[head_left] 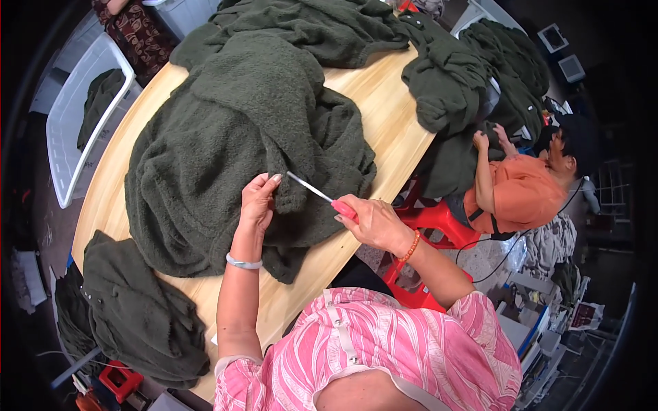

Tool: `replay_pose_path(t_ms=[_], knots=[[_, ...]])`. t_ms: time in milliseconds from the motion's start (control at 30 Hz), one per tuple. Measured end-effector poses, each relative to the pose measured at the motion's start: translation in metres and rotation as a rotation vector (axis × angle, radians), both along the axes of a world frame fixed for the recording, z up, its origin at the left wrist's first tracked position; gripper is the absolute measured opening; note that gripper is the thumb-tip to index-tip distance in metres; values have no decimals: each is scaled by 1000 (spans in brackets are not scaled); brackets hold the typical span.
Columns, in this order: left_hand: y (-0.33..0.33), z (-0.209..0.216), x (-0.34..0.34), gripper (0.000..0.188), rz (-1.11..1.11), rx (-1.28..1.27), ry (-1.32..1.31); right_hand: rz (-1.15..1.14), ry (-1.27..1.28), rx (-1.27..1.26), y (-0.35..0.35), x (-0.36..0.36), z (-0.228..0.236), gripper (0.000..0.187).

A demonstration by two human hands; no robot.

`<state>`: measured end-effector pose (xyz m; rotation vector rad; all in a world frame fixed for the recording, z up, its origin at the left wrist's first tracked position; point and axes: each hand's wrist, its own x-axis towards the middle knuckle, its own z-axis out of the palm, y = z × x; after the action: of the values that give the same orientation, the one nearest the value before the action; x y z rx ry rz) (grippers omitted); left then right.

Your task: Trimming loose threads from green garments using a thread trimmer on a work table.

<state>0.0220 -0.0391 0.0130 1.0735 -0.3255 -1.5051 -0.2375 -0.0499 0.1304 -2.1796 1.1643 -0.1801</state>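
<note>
A dark green fleece garment [199,164] lies bunched across the wooden table in front of me. My left hand [259,198] is closed in a pinch on the edge of its cloth, by a folded corner. My right hand [373,222] grips the red handle of a screwdriver [312,185] with a thin metal shaft. The shaft points up and left, and its tip meets the fleece just right of my left fingertips. Whether the tip sits inside the cloth or only against it, I cannot tell.
More dark green garments lie at the table's [387,103] far end, and another pile [140,308] hangs over its near left edge. A white plastic bin [58,137] stands left. On the right, a person in orange [517,192] handles green cloth near red stools [439,226].
</note>
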Motion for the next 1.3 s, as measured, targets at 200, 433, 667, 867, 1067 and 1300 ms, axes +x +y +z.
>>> replay_pose_path(t_ms=[200, 433, 667, 867, 1067, 1300], knots=[[9, -3, -15, 8, 148, -30, -39, 88, 101, -3, 3, -10, 13, 24], [16, -11, -11, 9, 179, -45, 8, 159, 143, 65, -2, -4, 17, 26], [24, -7, -7, 5, 246, -28, 48, 133, 194, 50, -8, 2, 26, 27], [14, 14, -5, 13, 65, -30, -122, 172, 36, 100, -14, 4, 17, 27], [-29, 16, 9, 15, 235, -70, 107, 109, -19, 54, -21, 9, 17, 25], [-29, 12, -3, 17, 127, -190, -231, 94, 91, -26, -36, 16, 25, 25]])
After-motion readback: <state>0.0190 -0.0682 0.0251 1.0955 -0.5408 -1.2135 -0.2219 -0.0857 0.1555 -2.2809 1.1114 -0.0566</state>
